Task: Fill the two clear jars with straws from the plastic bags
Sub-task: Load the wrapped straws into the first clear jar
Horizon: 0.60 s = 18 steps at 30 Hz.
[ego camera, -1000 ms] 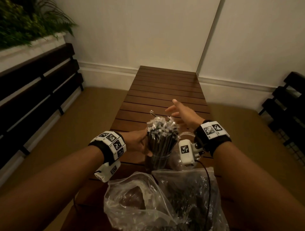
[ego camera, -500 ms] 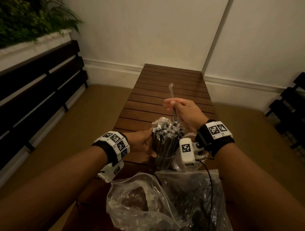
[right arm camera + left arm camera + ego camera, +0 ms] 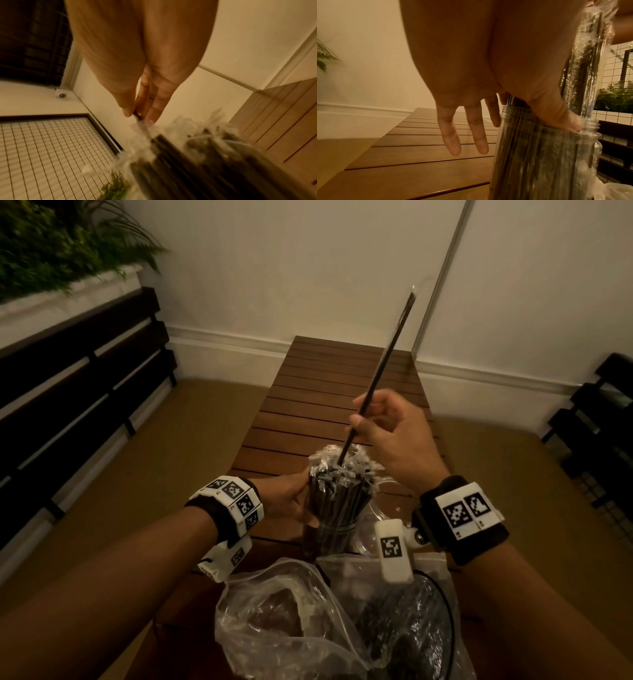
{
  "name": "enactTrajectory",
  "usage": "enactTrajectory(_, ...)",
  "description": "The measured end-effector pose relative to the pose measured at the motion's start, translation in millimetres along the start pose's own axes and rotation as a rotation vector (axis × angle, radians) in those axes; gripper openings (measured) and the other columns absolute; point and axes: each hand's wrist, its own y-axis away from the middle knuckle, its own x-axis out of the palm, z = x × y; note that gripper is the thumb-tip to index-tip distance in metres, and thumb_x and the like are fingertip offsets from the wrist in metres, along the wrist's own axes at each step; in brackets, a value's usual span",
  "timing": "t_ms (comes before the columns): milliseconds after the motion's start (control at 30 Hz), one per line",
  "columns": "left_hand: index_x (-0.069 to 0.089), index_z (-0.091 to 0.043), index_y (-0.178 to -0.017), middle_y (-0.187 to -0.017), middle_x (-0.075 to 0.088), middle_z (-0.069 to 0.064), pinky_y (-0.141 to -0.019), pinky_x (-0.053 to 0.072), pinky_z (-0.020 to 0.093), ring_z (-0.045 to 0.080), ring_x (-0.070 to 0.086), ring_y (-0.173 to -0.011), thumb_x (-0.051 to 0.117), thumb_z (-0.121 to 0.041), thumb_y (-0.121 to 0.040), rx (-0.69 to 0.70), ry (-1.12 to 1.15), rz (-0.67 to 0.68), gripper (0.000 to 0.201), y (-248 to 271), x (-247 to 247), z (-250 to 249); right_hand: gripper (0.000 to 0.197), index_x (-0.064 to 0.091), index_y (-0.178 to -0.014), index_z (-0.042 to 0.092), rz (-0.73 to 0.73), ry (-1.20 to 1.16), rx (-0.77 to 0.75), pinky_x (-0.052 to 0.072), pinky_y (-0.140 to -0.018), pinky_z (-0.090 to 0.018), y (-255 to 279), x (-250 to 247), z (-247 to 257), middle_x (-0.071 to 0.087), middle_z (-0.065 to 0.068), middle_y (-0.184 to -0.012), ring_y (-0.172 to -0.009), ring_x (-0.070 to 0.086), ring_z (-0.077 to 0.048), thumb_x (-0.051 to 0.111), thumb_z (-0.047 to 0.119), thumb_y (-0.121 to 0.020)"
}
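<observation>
A clear jar (image 3: pixel 330 537) packed with black wrapped straws (image 3: pixel 337 491) stands on the wooden table (image 3: pixel 308 412). My left hand (image 3: pixel 301 491) grips the straw bundle at the jar's mouth. In the left wrist view the thumb (image 3: pixel 565 119) lies at the jar's threaded rim (image 3: pixel 590 122) and the other fingers (image 3: pixel 450 135) hang straight. My right hand (image 3: pixel 359 416) pinches a single black straw (image 3: pixel 387 354) that slants up, its lower end in the bundle's top. A second clear jar (image 3: pixel 390 505) stands to the right, partly hidden by my wrist camera.
Two clear plastic bags lie at the table's near end: the left bag (image 3: pixel 274 621) and the right bag (image 3: pixel 407 631), which holds dark straws. A dark slatted bench (image 3: pixel 78 371) runs along the left, with a planter (image 3: pixel 51 251) above. A dark rack (image 3: pixel 603 419) stands at the right.
My right hand was open past the bundle, then took hold of one straw and has lifted it well above the bundle. My left hand has kept its grip.
</observation>
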Motion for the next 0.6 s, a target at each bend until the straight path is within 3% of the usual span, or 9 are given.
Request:
enactTrajectory(100, 0.03, -0.027, -0.141, -0.116, 0.048, -0.021, -0.096, 0.044, 0.028, 0.014, 0.054, -0.116, 0.079, -0.027, -0.079, 0.006, -0.002, -0.01, 0.08, 1, 0, 0, 0.013, 0.065, -0.098, 0.025, 0.062, 0.167, 0.01, 0.06, -0.082, -0.029, 11, 5, -10, 0.071, 0.003, -0.094, -0.087, 0.07, -0.007, 0.069, 0.015, -0.092)
enactTrajectory(233, 0.031, -0.025, -0.141, -0.113, 0.05, -0.025, -0.085, 0.042, 0.015, 0.006, 0.051, -0.108, 0.078, -0.024, -0.08, 0.011, 0.005, -0.008, 0.077, 0, 1, 0, 0.007, 0.066, -0.096, 0.026, 0.154, 0.397, 0.032, 0.05, -0.074, -0.018, 20, 11, -18, 0.068, 0.011, -0.089, -0.083, 0.063, 0.002, 0.071, 0.024, -0.091)
enactTrajectory(300, 0.029, -0.026, -0.142, -0.121, 0.052, -0.015, -0.087, 0.042, 0.019, 0.008, 0.054, -0.109, 0.078, -0.025, -0.08, 0.015, 0.005, -0.004, 0.079, 1, 0, -1, 0.008, 0.069, -0.099, 0.029, 0.192, 0.432, 0.049, 0.05, -0.08, -0.019, 18, 11, -15, 0.07, 0.015, -0.094, -0.091, 0.062, 0.006, 0.071, 0.029, -0.091)
enactTrajectory(367, 0.027, -0.025, -0.143, -0.116, 0.05, -0.02, -0.085, 0.042, 0.015, 0.005, 0.054, -0.105, 0.077, -0.023, -0.081, 0.018, 0.008, -0.001, 0.08, 1, 0, 0, 0.026, 0.067, -0.115, 0.033, 0.194, 0.416, 0.067, 0.051, -0.093, -0.027, 14, 8, -8, 0.068, 0.016, -0.114, -0.107, 0.06, 0.003, 0.069, 0.041, -0.09)
enactTrajectory(433, 0.027, -0.021, -0.144, -0.107, 0.047, -0.026, -0.076, 0.039, 0.007, -0.001, 0.052, -0.099, 0.076, -0.02, -0.082, 0.02, 0.008, -0.002, 0.08, 0, 0, -1, 0.054, 0.053, -0.136, 0.034, 0.115, 0.37, 0.071, 0.046, -0.099, -0.033, 8, 3, 6, 0.058, 0.011, -0.137, -0.121, 0.054, -0.004, 0.066, 0.053, -0.087)
enactTrajectory(500, 0.03, -0.019, -0.142, -0.108, 0.049, -0.025, -0.075, 0.039, 0.005, 0.003, 0.052, -0.103, 0.076, -0.019, -0.082, 0.017, 0.007, 0.003, 0.076, -1, 0, -1, 0.07, 0.04, -0.147, 0.032, -0.04, 0.292, -0.012, 0.046, -0.099, -0.036, 0, -1, 28, 0.049, 0.007, -0.147, -0.127, 0.05, -0.008, 0.063, 0.059, -0.087)
enactTrajectory(567, 0.032, -0.026, -0.136, -0.11, 0.052, -0.024, -0.075, 0.04, 0.006, 0.0, 0.055, -0.097, 0.076, -0.02, -0.082, 0.007, 0.007, 0.014, 0.07, -2, 0, 0, 0.073, 0.036, -0.151, 0.025, -0.171, 0.285, -0.185, 0.045, -0.104, -0.033, -12, -2, 51, 0.042, 0.003, -0.153, -0.133, 0.047, -0.011, 0.06, 0.058, -0.09)
enactTrajectory(600, 0.031, -0.029, -0.134, -0.11, 0.05, -0.025, -0.077, 0.041, 0.009, -0.002, 0.054, -0.094, 0.077, -0.02, -0.082, 0.001, 0.008, 0.018, 0.07, -3, 0, 1, 0.071, 0.036, -0.151, 0.022, -0.209, 0.321, -0.269, 0.043, -0.105, -0.026, -20, -2, 62, 0.041, 0.002, -0.154, -0.135, 0.045, -0.01, 0.058, 0.055, -0.093)
